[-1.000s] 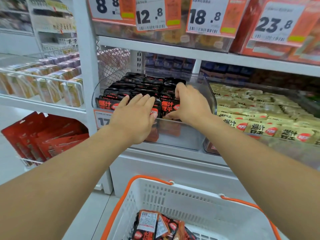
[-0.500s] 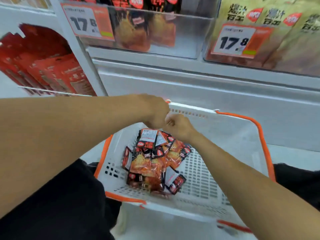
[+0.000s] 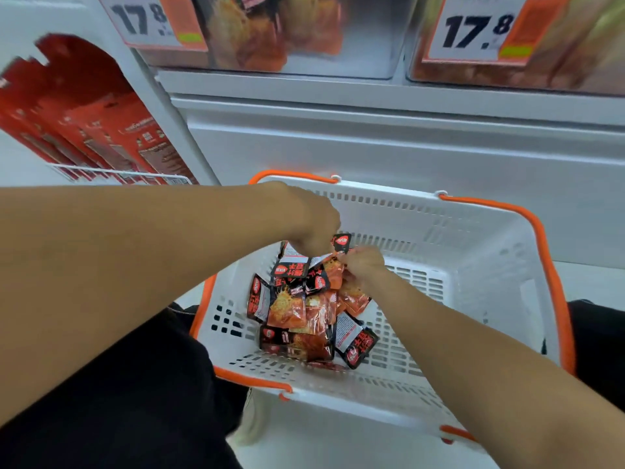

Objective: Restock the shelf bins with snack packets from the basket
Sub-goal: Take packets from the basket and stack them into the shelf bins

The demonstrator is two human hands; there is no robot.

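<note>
A white basket [image 3: 466,275] with orange rim and handles sits below me on the floor. Several black-and-orange snack packets [image 3: 304,309] lie heaped in its left half. My left hand [image 3: 313,223] reaches down over the far end of the heap, its fingers curled onto the top packets. My right hand [image 3: 363,264] is just to the right of it, fingers curled on a packet at the heap's far edge. Above, a clear shelf bin [image 3: 338,38] holds more of the same packets behind a 17.8 price tag [image 3: 154,20].
A second clear bin [image 3: 575,55] with a 17.8 tag stands at the top right. Red packages [image 3: 91,130] hang behind a wire rail at the left. A white shelf base [image 3: 372,143] rises behind the basket. My dark-clothed legs flank it.
Both hands left the shelf bin and came down into the basket. My view dropped from the shelf to the basket. The hands now close on packets at the heap's far end.
</note>
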